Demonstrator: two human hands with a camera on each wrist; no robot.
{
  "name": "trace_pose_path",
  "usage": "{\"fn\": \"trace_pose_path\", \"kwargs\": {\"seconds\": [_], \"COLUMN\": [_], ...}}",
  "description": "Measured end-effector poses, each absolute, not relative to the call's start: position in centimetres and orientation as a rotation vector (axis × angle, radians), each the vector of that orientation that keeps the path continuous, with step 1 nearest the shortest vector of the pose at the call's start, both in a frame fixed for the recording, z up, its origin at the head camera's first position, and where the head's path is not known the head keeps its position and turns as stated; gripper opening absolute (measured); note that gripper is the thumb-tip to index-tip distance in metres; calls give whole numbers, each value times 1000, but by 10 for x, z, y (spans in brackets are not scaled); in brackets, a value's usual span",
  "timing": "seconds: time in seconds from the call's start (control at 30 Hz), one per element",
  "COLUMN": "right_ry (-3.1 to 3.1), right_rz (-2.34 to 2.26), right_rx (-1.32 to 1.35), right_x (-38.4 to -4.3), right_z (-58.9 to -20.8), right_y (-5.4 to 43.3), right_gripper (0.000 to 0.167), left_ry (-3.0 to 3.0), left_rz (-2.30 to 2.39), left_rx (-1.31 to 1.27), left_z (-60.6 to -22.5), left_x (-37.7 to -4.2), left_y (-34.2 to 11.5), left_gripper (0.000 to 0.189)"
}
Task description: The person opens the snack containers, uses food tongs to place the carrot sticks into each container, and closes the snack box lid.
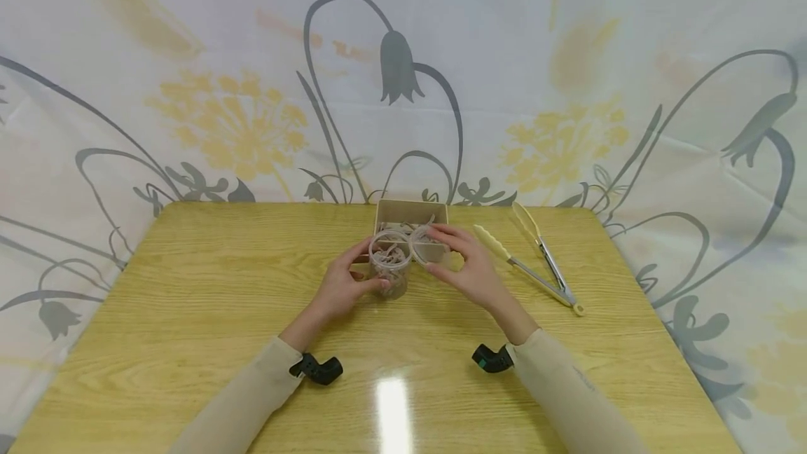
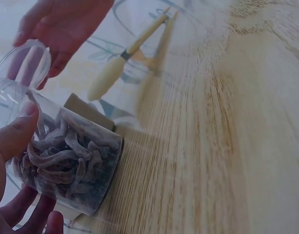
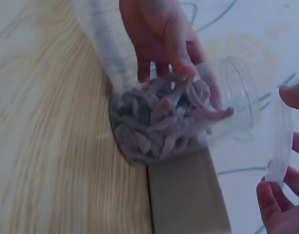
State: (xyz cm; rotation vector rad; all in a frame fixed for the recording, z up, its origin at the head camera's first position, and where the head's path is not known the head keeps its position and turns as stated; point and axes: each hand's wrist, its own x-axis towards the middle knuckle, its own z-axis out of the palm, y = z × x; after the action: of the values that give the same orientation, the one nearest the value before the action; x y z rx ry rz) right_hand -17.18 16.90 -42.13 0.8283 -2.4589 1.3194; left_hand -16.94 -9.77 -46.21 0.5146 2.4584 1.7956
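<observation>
A clear plastic jar [image 1: 395, 287], its mouth uncovered, stands upright on the table with grey-brown, curled strips [image 3: 154, 122] filling its lower part. My left hand [image 1: 340, 287] grips the jar from the left, thumb across the near side and fingers around the far side. Beside the jar's rim, my right hand [image 1: 473, 270] pinches a round translucent lid [image 3: 282, 139] by its edge, tilted on its side. In the left wrist view the jar [image 2: 62, 161] shows the strips through its wall, one reaching up towards the mouth.
Behind the jar sits a beige open box [image 1: 412, 210] with more strips inside. Tongs [image 1: 494, 242] with pale yellow tips lie spread apart to the right. A flower-patterned cloth [image 1: 252, 54] hangs behind the wooden table [image 1: 221, 286].
</observation>
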Motion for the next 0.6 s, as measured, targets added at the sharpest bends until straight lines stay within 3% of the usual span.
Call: {"fn": "trace_pose_path", "kwargs": {"seconds": [0.6], "right_ry": [-2429], "right_rz": [1332], "right_rx": [945], "right_x": [-184], "right_z": [-419], "right_y": [112], "right_gripper": [48], "left_ry": [2421], "left_rz": [1803], "left_rx": [567], "left_z": [-466], "left_x": [-171], "left_y": [-100], "left_gripper": [77]}}
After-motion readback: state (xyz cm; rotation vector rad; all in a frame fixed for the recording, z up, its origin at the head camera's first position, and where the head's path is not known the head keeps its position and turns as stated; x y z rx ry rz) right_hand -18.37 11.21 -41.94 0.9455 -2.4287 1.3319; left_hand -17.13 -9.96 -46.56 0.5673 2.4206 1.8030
